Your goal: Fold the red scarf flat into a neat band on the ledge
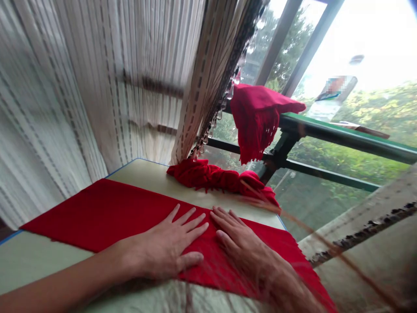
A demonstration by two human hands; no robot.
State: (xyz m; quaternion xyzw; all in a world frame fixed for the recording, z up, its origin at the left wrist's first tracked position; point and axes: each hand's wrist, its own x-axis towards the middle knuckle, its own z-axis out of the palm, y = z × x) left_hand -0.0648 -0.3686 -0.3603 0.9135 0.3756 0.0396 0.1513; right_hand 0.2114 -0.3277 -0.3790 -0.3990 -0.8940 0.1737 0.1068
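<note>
A long red cloth [107,213] lies flat across the pale table, its right end hanging past the table's edge. My left hand [172,243] rests palm down on its middle, fingers spread. Beside it, my right hand [237,243] also lies flat on the cloth, fingers stretched out and close together. The two hands are apart, with a narrow strip of red fabric between them. Neither holds anything. Blurred strands of hair cross in front of my right forearm and hide part of the cloth's near edge.
Behind the cloth, a bunched red cloth [218,176] lies along the back of the pale table [143,169]. Another fringed red cloth [257,113] hangs over a green-topped railing [345,130] by the window. A striped curtain [81,87] hangs at the left, and a pale curtain [368,230] at the right.
</note>
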